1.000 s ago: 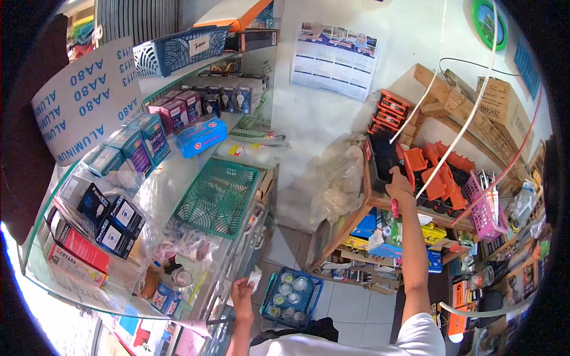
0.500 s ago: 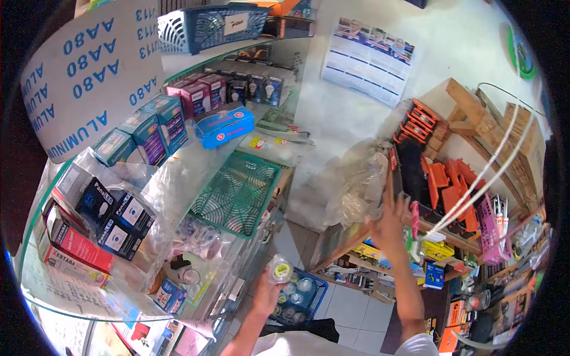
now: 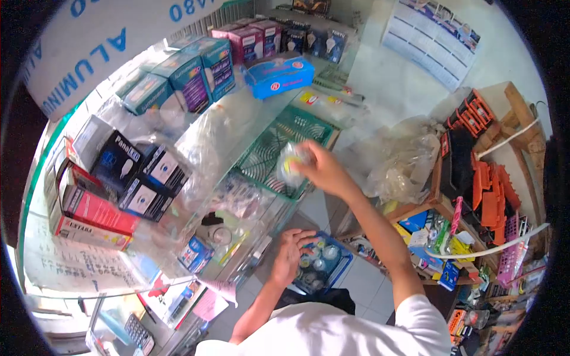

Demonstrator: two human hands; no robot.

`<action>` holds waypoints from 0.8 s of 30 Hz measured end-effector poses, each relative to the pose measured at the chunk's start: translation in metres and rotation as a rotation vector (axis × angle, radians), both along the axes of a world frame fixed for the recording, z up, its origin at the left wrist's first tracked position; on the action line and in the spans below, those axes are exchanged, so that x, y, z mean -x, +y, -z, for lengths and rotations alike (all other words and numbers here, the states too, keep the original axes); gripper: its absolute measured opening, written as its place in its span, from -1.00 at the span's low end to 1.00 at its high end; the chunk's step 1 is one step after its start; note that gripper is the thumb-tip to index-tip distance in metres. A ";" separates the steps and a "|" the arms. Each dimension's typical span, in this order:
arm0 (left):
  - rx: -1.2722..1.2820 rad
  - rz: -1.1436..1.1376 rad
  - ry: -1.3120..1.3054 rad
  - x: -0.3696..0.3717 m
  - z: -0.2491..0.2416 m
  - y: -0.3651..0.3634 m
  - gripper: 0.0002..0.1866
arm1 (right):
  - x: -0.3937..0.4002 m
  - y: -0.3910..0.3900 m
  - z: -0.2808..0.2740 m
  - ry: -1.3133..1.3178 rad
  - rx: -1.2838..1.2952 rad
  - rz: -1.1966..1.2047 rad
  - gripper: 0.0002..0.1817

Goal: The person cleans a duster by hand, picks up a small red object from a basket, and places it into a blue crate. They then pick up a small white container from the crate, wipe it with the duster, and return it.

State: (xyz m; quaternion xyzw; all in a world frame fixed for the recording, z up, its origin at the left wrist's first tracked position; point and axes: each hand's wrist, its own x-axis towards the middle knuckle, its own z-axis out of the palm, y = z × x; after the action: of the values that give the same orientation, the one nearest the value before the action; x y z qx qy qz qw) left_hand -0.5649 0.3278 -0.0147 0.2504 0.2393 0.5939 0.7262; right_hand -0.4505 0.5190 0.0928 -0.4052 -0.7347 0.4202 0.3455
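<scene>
My right hand (image 3: 325, 171) grips a clear round item with a yellow-green centre (image 3: 291, 166), blurred by motion; its exact kind I cannot make out. It is above the green plastic basket (image 3: 270, 133), which has a patterned mesh bottom and rests on the glass counter. Lower down, my left hand (image 3: 290, 256) is open, fingers apart, at the left side of a blue basket (image 3: 339, 274). Several similar clear round items (image 3: 319, 264) lie in that blue basket, partly hidden by the hand.
Lamp boxes (image 3: 190, 80) and a blue box (image 3: 279, 77) line the counter at left. Clear plastic bags (image 3: 404, 166) lie at the back right. Shelves with orange trays (image 3: 496, 190) and packets stand at right. A calendar (image 3: 430, 44) hangs on the wall.
The clear round item has passed from my left hand to my right, which has swung left over the green basket. My left hand has opened beside the blue basket. The view has shifted.
</scene>
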 end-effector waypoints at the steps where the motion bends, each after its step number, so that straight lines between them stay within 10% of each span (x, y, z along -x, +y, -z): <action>1: 0.019 0.009 0.067 0.002 0.006 -0.005 -0.58 | 0.014 0.023 0.008 -0.145 -0.120 0.079 -0.52; 8: 0.007 0.141 0.319 0.018 0.022 -0.049 -0.56 | 0.131 0.092 0.110 -0.375 -0.051 0.053 -0.44; 10: -0.066 0.194 0.319 0.029 0.024 -0.059 -0.55 | 0.139 0.100 0.102 -0.208 0.639 -0.038 -0.38; 13: -0.068 0.343 0.354 0.039 0.018 -0.066 -0.62 | 0.137 0.107 0.106 -0.653 0.026 0.005 -0.32; 20: -0.096 0.455 0.512 0.035 0.026 -0.074 -0.63 | 0.099 0.053 0.077 -0.227 -0.485 0.254 -0.24; 24: -0.055 0.429 0.482 0.031 0.042 -0.080 -0.64 | -0.003 -0.028 0.025 0.305 -0.096 0.108 -0.55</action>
State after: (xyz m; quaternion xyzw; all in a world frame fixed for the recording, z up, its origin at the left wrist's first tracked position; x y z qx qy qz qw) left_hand -0.5957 0.2475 -0.0571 0.4482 0.3297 0.3571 0.7503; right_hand -0.4476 0.4905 0.0675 -0.3587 -0.6701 0.4219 0.4942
